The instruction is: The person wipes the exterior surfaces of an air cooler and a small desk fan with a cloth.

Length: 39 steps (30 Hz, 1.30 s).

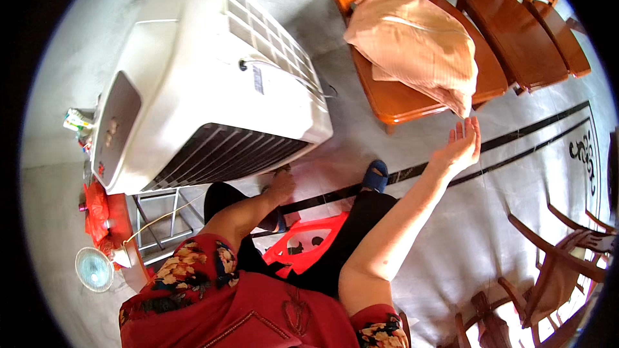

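Note:
A large white air cooler (pixel 242 101) fills the upper left, its dark louvred grille (pixel 217 157) facing me. My left hand (pixel 283 184) is low, just past the grille's bottom edge; it is blurred, and a small dark thing shows by its fingers that I cannot make out. Out to the right, my right hand (pixel 462 147) is empty with palm up and fingers apart. Its fingertips are close to the lower corner of a tan cloth cover or cushion (pixel 411 43); whether they touch it I cannot tell. That cloth rests on a wooden chair seat (pixel 411 111).
More wooden chairs (pixel 517 34) line the upper right, and others (pixel 556 270) stand at lower right. A red plastic object (pixel 316 251) with an opening is between my legs. At left are a metal-framed stand (pixel 167 217), a small fan (pixel 94 269) with a cord, and a red bag (pixel 96 212).

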Available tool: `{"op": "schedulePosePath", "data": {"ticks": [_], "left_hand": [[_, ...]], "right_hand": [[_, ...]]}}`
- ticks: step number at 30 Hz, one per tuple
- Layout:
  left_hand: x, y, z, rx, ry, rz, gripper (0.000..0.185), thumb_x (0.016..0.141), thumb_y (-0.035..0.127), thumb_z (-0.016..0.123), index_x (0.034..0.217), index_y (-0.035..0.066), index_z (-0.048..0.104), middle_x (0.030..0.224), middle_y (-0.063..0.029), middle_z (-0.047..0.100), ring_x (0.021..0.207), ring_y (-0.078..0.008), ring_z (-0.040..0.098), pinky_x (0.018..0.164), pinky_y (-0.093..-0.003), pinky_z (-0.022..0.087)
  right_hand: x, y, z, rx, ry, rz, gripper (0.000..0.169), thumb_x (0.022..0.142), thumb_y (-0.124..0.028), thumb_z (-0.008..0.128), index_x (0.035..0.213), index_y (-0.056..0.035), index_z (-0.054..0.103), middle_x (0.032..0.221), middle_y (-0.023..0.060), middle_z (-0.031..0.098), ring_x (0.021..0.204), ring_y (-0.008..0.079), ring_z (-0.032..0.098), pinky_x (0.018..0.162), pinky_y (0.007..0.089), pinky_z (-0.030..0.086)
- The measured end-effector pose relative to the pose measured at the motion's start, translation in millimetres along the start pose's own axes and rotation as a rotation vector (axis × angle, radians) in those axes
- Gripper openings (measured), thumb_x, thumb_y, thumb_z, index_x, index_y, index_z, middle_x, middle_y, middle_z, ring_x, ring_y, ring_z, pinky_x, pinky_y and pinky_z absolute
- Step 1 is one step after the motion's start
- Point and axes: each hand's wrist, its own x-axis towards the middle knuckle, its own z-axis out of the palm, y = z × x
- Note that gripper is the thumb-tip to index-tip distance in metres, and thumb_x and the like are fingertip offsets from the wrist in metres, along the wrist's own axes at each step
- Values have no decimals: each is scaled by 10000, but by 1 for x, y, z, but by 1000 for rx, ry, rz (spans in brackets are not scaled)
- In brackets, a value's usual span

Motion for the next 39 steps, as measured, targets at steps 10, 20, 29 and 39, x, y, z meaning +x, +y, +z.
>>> {"op": "schedulePosePath", "data": {"ticks": [10,20,29,39], "left_hand": [[-86,43,-224,-1167,437,-155,351,855,123,590,1190,21,560,1095,-204,615,1024,-341,600,881,-412,472],[-288,-33,-386,-899,1262,-582,359,853,95,695,1164,-60,606,1081,-109,652,983,-159,597,889,-320,477],[-246,-68,-505,264,1008,-367,375,835,0,568,1208,0,604,1195,-226,581,1068,-333,564,961,-431,425],[-103,-216,-561,199,3,-415,312,929,213,458,983,12,692,1027,-167,662,988,-320,625,873,-418,487]], "right_hand": [[-23,52,37,-51,-309,-434,237,916,-122,582,1072,39,655,1034,115,669,965,208,625,890,326,479],[-97,93,54,-659,-667,-768,189,822,-91,634,1006,-64,664,964,157,629,916,359,598,787,438,500],[-86,105,55,-799,-791,-560,200,831,-183,644,974,-52,693,956,174,671,876,361,657,776,442,526],[-54,108,48,-822,-808,-510,230,844,-190,632,1002,-33,687,937,178,672,877,353,653,769,436,518]]}}
